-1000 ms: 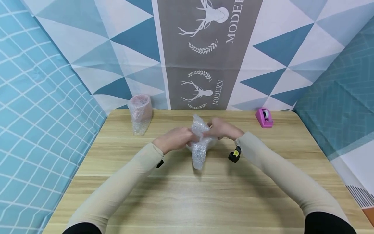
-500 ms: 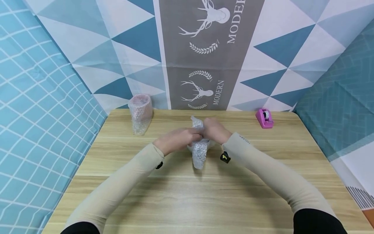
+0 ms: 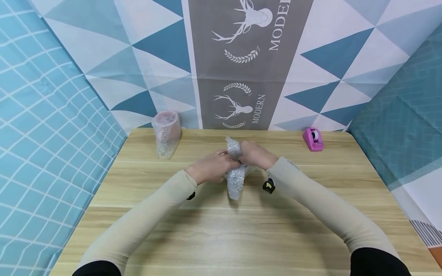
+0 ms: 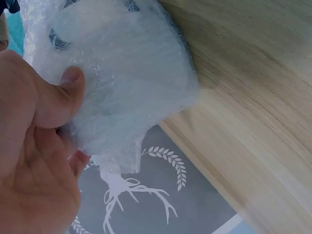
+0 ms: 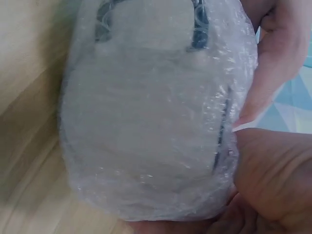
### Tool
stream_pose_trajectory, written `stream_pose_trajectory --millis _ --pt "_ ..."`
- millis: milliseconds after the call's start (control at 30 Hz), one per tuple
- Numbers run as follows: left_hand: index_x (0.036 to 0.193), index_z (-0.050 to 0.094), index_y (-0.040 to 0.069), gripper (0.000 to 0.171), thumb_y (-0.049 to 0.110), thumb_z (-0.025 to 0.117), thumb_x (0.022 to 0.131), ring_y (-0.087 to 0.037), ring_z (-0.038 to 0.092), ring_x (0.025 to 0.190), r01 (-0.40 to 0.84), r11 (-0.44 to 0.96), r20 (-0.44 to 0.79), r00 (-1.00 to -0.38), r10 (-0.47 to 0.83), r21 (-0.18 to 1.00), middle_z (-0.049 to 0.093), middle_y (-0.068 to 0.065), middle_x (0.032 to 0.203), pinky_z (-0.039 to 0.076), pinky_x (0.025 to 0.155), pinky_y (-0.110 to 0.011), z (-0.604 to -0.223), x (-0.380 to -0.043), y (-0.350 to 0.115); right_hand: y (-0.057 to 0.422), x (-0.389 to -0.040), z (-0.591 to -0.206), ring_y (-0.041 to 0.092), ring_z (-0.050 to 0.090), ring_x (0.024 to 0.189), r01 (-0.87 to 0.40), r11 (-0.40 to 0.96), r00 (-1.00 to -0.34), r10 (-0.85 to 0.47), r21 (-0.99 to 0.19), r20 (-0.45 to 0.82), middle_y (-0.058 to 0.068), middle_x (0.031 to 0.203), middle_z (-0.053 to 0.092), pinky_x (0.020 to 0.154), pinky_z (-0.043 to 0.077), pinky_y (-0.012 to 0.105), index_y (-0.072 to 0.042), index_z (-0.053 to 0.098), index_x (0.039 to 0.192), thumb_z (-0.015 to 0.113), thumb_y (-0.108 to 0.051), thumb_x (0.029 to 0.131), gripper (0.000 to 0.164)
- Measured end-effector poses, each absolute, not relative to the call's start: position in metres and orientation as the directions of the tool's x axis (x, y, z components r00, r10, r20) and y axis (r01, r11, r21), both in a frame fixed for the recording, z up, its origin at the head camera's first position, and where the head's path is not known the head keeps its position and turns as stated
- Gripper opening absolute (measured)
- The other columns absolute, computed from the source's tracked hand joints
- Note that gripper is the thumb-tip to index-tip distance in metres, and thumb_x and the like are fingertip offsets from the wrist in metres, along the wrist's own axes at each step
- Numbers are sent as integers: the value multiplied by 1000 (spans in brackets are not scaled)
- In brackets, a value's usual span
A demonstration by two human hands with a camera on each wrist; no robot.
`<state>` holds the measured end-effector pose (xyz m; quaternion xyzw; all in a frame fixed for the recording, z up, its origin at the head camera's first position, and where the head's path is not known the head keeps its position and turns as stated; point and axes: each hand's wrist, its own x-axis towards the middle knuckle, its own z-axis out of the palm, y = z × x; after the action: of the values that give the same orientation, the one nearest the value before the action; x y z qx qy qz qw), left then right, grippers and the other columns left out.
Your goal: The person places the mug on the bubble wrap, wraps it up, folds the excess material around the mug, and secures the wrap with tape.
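A pale thing with dark blue marks, wrapped in bubble wrap (image 3: 236, 184), stands at the middle of the table towards the back. My left hand (image 3: 213, 167) grips the wrap from the left, and its thumb (image 4: 73, 87) presses on the plastic in the left wrist view. From the right, my right hand (image 3: 256, 155) pinches the wrap's upper part, fingers meeting those of the left. Through the plastic in the right wrist view, the pale thing (image 5: 146, 112) looks rounded; its kind cannot be made out. The right hand's fingertips are partly hidden behind the bundle.
Another bubble-wrapped bundle (image 3: 167, 134), pinkish and cylindrical, stands at the back left of the wooden table (image 3: 214, 234). A pink tape dispenser (image 3: 313, 140) sits near the back right corner. Patterned cloth (image 3: 235, 69) hangs behind the table's back edge.
My right hand has moved left, in to the top of the wrap, then slightly back right. My left hand has shifted slightly right and down along it. The bundle stays in place.
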<state>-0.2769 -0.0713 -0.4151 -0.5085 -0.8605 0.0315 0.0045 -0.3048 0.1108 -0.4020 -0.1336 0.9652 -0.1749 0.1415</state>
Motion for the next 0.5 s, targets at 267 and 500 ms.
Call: stream_pose_trajectory --millis 267,500 --pt "130 66 15 49 -1 70 84 -23 56 137 876 482 -48 -483 874 -28 67 0 140 31 125 -49 -415 -279 -70 121 -306 -398 32 67 108 -288 840 -869 -431 -459 -243 22 125 67 95 58 43 5 56 138 65 -18 98 47" --pt "132 68 15 50 0 71 84 -28 51 140 862 507 -42 -508 861 -25 61 -7 144 31 125 -49 -412 -280 -69 133 -301 -387 32 70 98 -224 841 -891 -381 -492 -246 26 126 66 85 61 40 7 57 136 66 -17 99 45"
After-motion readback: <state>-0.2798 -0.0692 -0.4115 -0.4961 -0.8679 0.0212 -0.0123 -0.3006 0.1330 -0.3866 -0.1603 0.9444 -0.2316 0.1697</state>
